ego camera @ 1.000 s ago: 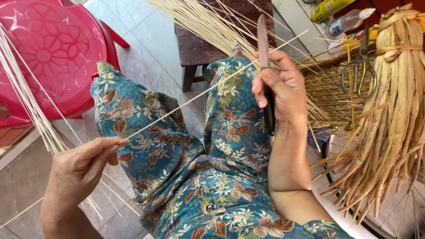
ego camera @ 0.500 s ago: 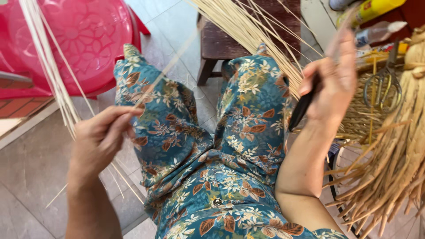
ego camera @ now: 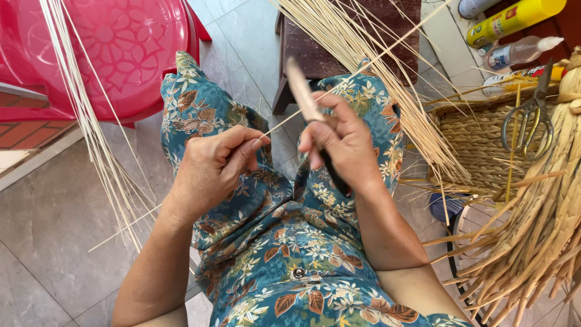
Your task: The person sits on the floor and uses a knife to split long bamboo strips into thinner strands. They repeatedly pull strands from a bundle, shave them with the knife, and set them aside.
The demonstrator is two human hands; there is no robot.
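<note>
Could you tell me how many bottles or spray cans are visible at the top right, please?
3: a yellow can, a clear squeeze bottle below it, and a grey-white can end at the top edge. Others may lie hidden behind the woven basket.

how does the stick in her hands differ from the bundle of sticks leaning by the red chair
The single stick is pinched by the left hand and runs slanting across the knife held in the right hand; the bundle is untouched. The stick is alone; the bundle holds many, fanned toward the floor. Both are thin, pale and straw-coloured.
</note>
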